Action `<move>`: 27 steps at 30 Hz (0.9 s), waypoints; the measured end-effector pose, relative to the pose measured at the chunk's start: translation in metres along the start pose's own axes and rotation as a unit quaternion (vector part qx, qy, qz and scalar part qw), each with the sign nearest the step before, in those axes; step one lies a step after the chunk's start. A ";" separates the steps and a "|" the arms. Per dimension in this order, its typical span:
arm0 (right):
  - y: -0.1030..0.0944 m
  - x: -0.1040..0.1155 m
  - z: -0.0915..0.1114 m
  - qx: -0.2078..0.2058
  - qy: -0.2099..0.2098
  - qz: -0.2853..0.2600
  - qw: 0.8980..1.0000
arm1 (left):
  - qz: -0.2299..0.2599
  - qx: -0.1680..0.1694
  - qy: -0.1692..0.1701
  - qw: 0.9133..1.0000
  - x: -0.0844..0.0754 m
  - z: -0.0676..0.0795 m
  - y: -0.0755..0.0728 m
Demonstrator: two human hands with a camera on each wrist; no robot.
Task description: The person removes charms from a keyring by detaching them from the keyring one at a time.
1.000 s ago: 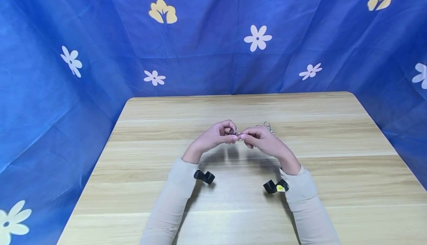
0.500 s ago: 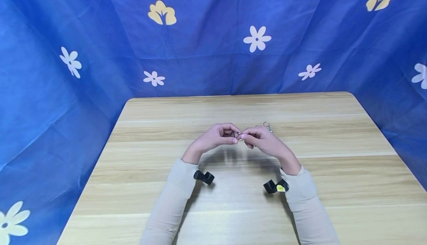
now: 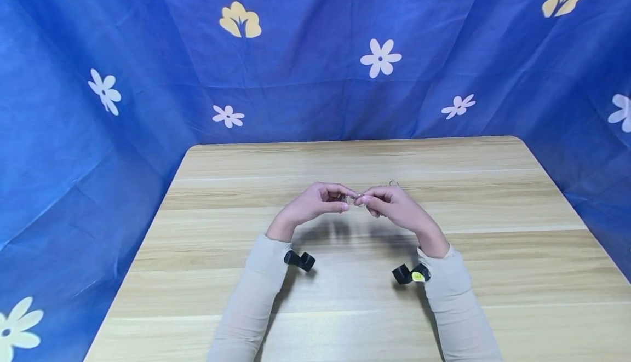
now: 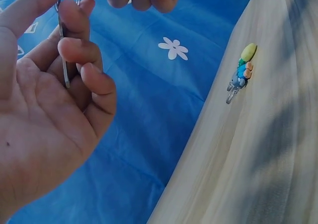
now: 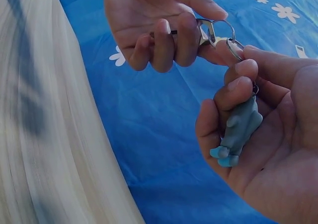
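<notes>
My left hand (image 3: 319,200) holds a flat metal piece (image 5: 202,31) in its curled fingers; in the left wrist view it shows edge-on as a thin strip. A metal ring (image 5: 224,26) hangs from its end, near the thumb tip. My right hand (image 3: 396,207) pinches a split ring (image 5: 235,51) between thumb and forefinger. From that ring a grey figurine keychain (image 5: 239,127) with blue feet dangles against the curled fingers. The two rings overlap in the right wrist view, between the fingertips of both hands, above the table.
On the wooden table (image 3: 315,318) lies a colourful figurine keychain (image 4: 243,70) in yellow, green, blue and orange. A ring (image 3: 394,183) shows just behind the right hand. A blue flowered curtain (image 3: 305,66) hangs behind and at the sides.
The right hand has shifted slightly right and turned, covering more of the things behind it. The left fingers have straightened somewhat toward the rings, and the dark piece in them shows less.
</notes>
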State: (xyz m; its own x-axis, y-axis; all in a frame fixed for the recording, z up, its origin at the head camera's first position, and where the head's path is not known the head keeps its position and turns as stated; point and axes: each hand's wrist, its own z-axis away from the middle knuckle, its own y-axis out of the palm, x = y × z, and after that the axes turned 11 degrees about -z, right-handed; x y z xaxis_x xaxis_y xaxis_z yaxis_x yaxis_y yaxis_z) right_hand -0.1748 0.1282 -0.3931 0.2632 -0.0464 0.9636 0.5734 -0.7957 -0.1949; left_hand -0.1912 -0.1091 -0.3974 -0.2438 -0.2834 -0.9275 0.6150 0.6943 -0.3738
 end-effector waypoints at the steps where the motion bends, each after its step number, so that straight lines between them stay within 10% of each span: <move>1: 0.000 0.001 0.000 -0.001 0.002 -0.001 1.000 | -0.002 0.001 0.004 1.000 0.000 0.000 0.000; 27: 0.005 0.006 0.000 0.008 -0.021 -0.010 1.000 | 0.049 -0.046 0.018 0.998 -0.003 -0.001 0.003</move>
State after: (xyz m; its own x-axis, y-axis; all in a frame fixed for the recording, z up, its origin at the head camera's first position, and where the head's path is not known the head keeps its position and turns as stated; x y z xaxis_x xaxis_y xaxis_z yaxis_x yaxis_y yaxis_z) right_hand -0.1700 0.1239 -0.3887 0.2828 -0.0052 0.9592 0.5914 -0.7864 -0.1787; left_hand -0.1899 -0.1055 -0.3959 -0.2132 -0.1876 -0.9588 0.5666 0.7757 -0.2778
